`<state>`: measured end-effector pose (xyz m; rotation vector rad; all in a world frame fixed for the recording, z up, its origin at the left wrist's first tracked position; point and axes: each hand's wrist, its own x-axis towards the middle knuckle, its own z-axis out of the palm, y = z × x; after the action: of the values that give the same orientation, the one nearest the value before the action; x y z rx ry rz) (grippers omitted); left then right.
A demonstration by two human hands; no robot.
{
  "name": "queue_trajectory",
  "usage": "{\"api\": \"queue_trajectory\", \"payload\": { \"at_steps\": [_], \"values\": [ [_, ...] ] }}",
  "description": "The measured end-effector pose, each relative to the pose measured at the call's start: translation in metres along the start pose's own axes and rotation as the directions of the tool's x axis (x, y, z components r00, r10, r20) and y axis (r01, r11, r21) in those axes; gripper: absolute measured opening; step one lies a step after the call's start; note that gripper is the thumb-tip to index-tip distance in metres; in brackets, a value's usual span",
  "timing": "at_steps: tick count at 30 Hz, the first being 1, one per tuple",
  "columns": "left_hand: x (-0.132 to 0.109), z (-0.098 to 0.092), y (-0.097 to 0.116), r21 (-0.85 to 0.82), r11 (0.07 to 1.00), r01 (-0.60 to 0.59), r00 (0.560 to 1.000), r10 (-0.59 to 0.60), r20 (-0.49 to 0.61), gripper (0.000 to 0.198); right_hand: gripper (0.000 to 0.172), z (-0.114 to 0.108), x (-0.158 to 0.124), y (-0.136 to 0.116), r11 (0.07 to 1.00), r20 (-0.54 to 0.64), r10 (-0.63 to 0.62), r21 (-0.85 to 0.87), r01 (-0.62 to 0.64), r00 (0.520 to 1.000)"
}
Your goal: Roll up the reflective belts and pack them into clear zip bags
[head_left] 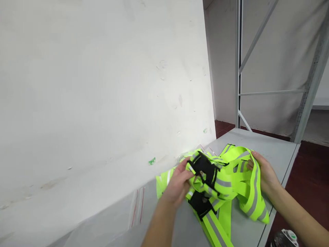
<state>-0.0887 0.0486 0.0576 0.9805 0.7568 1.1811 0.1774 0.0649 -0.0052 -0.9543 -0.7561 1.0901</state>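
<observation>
My left hand (177,187) pinches a neon-yellow reflective harness (223,183) at the edge of one of its black connector pieces (204,168). On the right, my right hand (266,171) grips a loop of the harness's wide strap, which carries a grey reflective stripe; some of those fingers are hidden behind the webbing. A second black connector (200,204) hangs just below the first. The bunched straps lie partly on the grey table (272,147) and trail toward its near edge. I cannot tell whether there is more than one harness in the bundle.
Clear zip bags (137,209) with red seal lines lie left of my left hand. A white, scuffed panel (115,85) rises along the table's far side. A metal rack frame (239,68) stands behind. A bottle (285,238) shows at the lower right.
</observation>
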Motion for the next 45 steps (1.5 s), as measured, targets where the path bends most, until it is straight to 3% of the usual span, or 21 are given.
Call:
{"api": "queue_trajectory", "payload": {
  "at_steps": [3,6,7,9,11,12,14,16,18,20,23,26,27,29,32,34,37,39,40,42,45],
  "values": [
    [-0.013,-0.009,0.049,0.283,0.941,-0.184,0.98,0.152,0.131,0.04,0.061,-0.008,0.009,-0.013,0.998,0.071,-0.063,0.028,0.061,0.995],
    [-0.021,-0.019,0.075,0.339,0.896,-0.287,0.956,0.246,0.158,0.015,0.07,-0.017,0.024,-0.031,0.961,0.096,-0.161,-0.214,0.178,0.982],
    [-0.022,-0.022,0.078,0.331,0.881,-0.338,0.941,0.304,0.151,0.008,0.073,-0.019,0.029,-0.038,0.896,0.101,-0.203,-0.381,0.227,0.974],
    [-0.023,-0.028,0.08,0.333,0.85,-0.408,0.912,0.393,0.114,0.011,0.073,-0.022,0.04,-0.051,0.634,0.139,-0.307,-0.707,0.312,0.941],
    [-0.023,-0.031,0.08,0.356,0.841,-0.407,0.905,0.425,0.028,0.019,0.07,-0.021,0.049,-0.062,0.343,0.193,-0.393,-0.877,0.338,0.899],
    [-0.023,-0.03,0.079,0.38,0.844,-0.38,0.908,0.419,-0.022,0.021,0.07,-0.019,0.053,-0.067,0.261,0.196,-0.427,-0.908,0.328,0.883],
    [-0.024,-0.027,0.077,0.473,0.828,-0.301,0.918,0.386,-0.093,0.019,0.071,-0.012,0.057,-0.076,0.238,0.17,-0.455,-0.923,0.303,0.874],
    [-0.024,-0.019,0.07,0.606,0.773,-0.186,0.953,0.293,-0.08,0.013,0.068,-0.003,0.059,-0.079,0.256,0.199,-0.422,-0.91,0.327,0.885],
    [-0.023,-0.009,0.057,0.743,0.662,-0.099,0.991,0.136,0.011,0.017,0.065,0.006,0.057,-0.077,0.196,0.303,-0.365,-0.899,0.391,0.88],
    [-0.02,0.002,0.037,0.869,0.48,-0.119,0.992,0.011,0.129,0.028,0.065,0.012,0.05,-0.068,0.087,0.386,-0.354,-0.893,0.441,0.852],
    [-0.013,0.021,0.0,0.953,0.172,-0.251,0.968,0.037,0.249,0.051,0.07,0.016,0.029,-0.051,-0.006,0.431,-0.338,-0.89,0.456,0.837],
    [-0.006,0.037,-0.036,0.932,-0.23,-0.28,0.95,0.076,0.304,0.079,0.069,0.013,0.005,-0.033,0.054,0.54,-0.08,-0.837,0.545,0.838],
    [-0.004,0.041,-0.046,0.905,-0.321,-0.278,0.945,0.079,0.318,0.08,0.069,0.01,0.0,-0.028,0.083,0.569,0.023,-0.821,0.565,0.822],
    [-0.001,0.048,-0.062,0.876,-0.393,-0.281,0.94,0.072,0.334,0.064,0.069,0.003,-0.005,-0.019,0.117,0.57,0.217,-0.821,0.558,0.793],
    [0.004,0.052,-0.068,0.881,-0.374,-0.291,0.941,0.054,0.334,0.031,0.073,-0.007,0.002,-0.012,0.128,0.554,0.276,-0.831,0.541,0.785],
    [0.005,0.053,-0.058,0.883,-0.364,-0.297,0.94,0.051,0.338,0.027,0.078,-0.007,0.008,-0.013,0.135,0.565,0.232,-0.825,0.549,0.792],
    [0.006,0.054,-0.024,0.896,-0.312,-0.318,0.937,0.044,0.347,0.03,0.084,0.01,0.009,-0.026,0.156,0.629,0.13,-0.776,0.611,0.766],
    [0.005,0.056,0.005,0.904,-0.248,-0.347,0.925,0.068,0.373,0.034,0.062,0.03,0.003,-0.041,0.211,0.711,0.01,-0.688,0.694,0.703],
    [0.004,0.058,0.019,0.916,-0.201,-0.346,0.92,0.119,0.374,0.035,0.055,0.041,-0.001,-0.05,0.242,0.716,-0.027,-0.673,0.699,0.698],
    [0.002,0.063,0.043,0.929,-0.038,-0.369,0.859,0.368,0.356,0.038,0.059,0.063,-0.011,-0.072,0.327,0.684,-0.053,-0.677,0.66,0.728],
    [-0.004,0.073,0.062,0.882,0.227,-0.414,0.67,0.732,0.127,0.026,0.068,0.091,-0.023,-0.112,0.428,0.657,-0.188,-0.614,0.663,0.73]
  ]
}}
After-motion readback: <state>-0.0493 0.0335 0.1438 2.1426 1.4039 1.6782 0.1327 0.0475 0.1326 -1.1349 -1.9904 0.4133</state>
